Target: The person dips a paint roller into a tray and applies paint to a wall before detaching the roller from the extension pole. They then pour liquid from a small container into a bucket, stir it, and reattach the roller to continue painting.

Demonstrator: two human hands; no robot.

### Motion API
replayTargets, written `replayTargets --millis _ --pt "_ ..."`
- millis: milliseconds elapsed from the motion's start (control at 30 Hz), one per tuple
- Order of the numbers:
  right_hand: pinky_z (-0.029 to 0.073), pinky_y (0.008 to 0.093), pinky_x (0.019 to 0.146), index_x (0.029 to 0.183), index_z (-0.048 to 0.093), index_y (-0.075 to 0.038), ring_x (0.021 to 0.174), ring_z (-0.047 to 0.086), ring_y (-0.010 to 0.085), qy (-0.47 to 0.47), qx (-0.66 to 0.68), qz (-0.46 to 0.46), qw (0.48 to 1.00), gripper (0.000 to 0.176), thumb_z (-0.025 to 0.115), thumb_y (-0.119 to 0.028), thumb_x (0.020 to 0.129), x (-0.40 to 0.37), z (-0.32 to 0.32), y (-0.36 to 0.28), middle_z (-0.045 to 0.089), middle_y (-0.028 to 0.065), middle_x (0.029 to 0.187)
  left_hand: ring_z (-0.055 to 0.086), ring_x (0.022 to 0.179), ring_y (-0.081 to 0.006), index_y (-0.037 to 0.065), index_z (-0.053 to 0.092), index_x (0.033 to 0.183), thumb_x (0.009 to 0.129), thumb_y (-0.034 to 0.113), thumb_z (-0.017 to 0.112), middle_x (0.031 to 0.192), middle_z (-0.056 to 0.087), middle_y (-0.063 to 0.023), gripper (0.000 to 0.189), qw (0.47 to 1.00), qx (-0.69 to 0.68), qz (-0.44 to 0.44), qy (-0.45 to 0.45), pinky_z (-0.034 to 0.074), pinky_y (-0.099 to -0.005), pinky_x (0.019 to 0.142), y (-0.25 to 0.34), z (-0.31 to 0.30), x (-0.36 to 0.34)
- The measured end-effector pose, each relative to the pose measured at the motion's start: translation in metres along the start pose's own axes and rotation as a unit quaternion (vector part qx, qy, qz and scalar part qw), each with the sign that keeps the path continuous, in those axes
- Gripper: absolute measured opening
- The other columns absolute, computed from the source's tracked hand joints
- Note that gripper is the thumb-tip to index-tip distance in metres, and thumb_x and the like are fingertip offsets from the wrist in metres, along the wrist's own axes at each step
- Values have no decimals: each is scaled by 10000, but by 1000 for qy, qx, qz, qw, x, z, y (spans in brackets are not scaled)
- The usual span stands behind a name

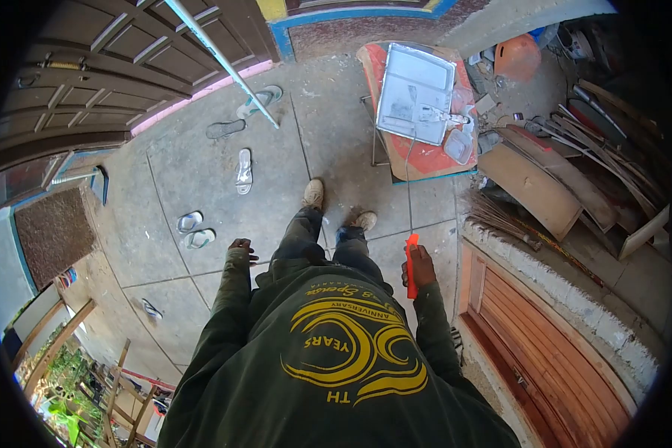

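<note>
My right hand (420, 267) is closed around the orange handle of a paint roller (412, 265). Its thin metal rod runs forward to a white-smeared paint tray (387, 119); I cannot make out the roller head clearly. The tray sits on a small red table (418, 158). A paint-covered brush (446, 116) lies across the tray's right side, beside a clear plastic tub (458, 147). At my left side my left hand (242, 249) hangs with loosely bent fingers, slightly apart, and nothing shows in it.
Several sandals (244, 172) lie on the concrete floor ahead and left. A pale pole (224, 61) slants before the brown door (104, 82). To the right are stacked boards (530, 179), an orange bucket (517, 58) and a wooden door panel (545, 351) beside a rough ledge.
</note>
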State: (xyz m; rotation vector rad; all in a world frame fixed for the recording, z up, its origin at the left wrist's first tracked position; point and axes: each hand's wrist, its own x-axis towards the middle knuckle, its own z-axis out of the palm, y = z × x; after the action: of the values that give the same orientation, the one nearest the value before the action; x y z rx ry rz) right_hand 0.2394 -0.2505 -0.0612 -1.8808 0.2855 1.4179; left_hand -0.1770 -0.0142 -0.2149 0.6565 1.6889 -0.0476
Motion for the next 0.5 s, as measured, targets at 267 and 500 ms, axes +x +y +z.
replayTargets --millis 267,500 --pt "357 308 326 965 440 -102 352 408 156 -17 29 -56 998 330 418 -428 912 61 14 -65 434 50 537 638 643 -305 139 488 1065 879 266 514 894 590 -148 227 997 50 -50 -6 508 -431 474 -5 -3 6" --pt "362 307 323 1060 471 -112 339 406 154 -27 25 3 999 389 422 -466 906 18 -2 -12 440 49 532 624 637 -276 155 502 1074 875 286 537 890 582 -116 241 999 -29 -19 6 466 -417 531 9 -6 3"
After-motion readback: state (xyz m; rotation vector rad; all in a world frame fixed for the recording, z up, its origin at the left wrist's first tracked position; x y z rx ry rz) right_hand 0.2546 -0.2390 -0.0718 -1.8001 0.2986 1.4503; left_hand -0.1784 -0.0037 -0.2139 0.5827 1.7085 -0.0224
